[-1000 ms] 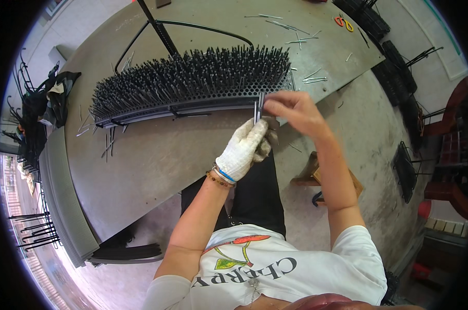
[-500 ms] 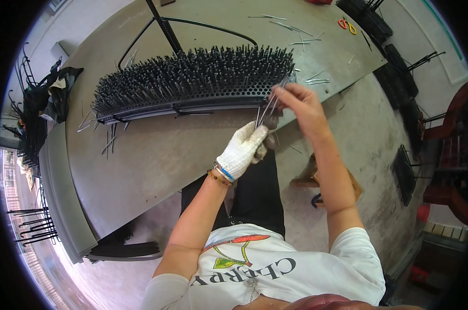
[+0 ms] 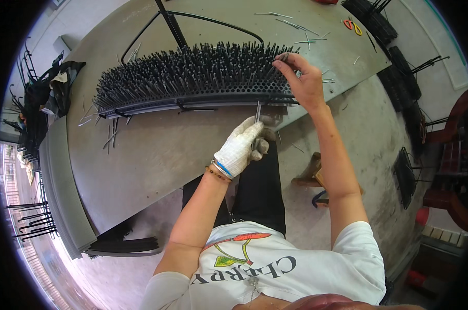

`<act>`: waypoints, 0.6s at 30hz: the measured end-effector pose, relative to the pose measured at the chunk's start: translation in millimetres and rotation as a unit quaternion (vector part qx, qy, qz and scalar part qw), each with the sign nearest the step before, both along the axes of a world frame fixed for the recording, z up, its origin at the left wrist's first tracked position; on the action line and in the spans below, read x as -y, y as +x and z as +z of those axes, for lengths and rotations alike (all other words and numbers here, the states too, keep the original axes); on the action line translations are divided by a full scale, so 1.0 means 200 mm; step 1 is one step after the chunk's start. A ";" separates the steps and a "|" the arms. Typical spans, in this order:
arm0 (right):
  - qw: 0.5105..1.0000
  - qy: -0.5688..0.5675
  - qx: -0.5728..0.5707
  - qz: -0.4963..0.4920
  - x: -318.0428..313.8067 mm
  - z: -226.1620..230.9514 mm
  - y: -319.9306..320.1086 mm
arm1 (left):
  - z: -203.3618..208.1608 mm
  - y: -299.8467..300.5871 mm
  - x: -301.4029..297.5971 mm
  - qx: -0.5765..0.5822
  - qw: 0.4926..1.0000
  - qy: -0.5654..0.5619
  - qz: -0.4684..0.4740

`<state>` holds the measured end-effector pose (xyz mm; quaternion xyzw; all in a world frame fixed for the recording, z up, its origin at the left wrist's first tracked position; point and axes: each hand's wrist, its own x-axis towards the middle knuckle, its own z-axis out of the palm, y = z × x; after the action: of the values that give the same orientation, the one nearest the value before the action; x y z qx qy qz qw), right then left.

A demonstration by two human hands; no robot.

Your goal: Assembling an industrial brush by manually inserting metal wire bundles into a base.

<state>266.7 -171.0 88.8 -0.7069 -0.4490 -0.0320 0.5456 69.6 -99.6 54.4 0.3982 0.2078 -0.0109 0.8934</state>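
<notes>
A long curved black rack (image 3: 228, 97) with a perforated panel lies on the table, and a dense mass of thin black pegs (image 3: 192, 70) stands up from it. My left hand (image 3: 241, 144), in a white knitted glove, is closed round a few thin silver metal rods (image 3: 258, 112) that point up at the rack's near edge. My bare right hand (image 3: 302, 77) is over the rack's right end, thumb and forefinger pinched among the pegs. What lies between those fingertips is too small to make out.
Loose silver rods (image 3: 292, 24) are scattered at the table's far right, near scissors with red and yellow handles (image 3: 353, 27). More rods (image 3: 110, 135) lie by the rack's left end. A wooden stool (image 3: 309, 175) stands on the floor at right, and black racks (image 3: 399, 77) lie beyond.
My right hand has moved up and away from the left hand, from the thin metal rods to the pegs at the rack's right end. The left hand has barely moved.
</notes>
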 end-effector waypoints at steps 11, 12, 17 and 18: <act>0.998 0.035 0.039 -0.026 -0.02 -0.02 -0.04 | -0.01 0.00 -0.03 0.006 0.999 -0.035 0.013; 0.997 0.034 0.058 -0.029 -0.03 -0.02 -0.06 | 0.00 0.00 -0.03 0.006 0.999 -0.039 0.011; 0.988 0.018 0.156 0.000 -0.04 -0.04 -0.06 | 0.00 -0.02 -0.03 0.008 0.999 -0.029 0.011; 0.991 0.026 0.131 -0.007 -0.03 -0.05 -0.07 | 0.00 -0.02 -0.03 0.012 0.999 -0.029 0.010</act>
<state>252.5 -164.2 79.8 -0.6855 -0.5104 -0.1397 0.5001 65.0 -93.2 53.9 0.3696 0.2006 -0.0028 0.9073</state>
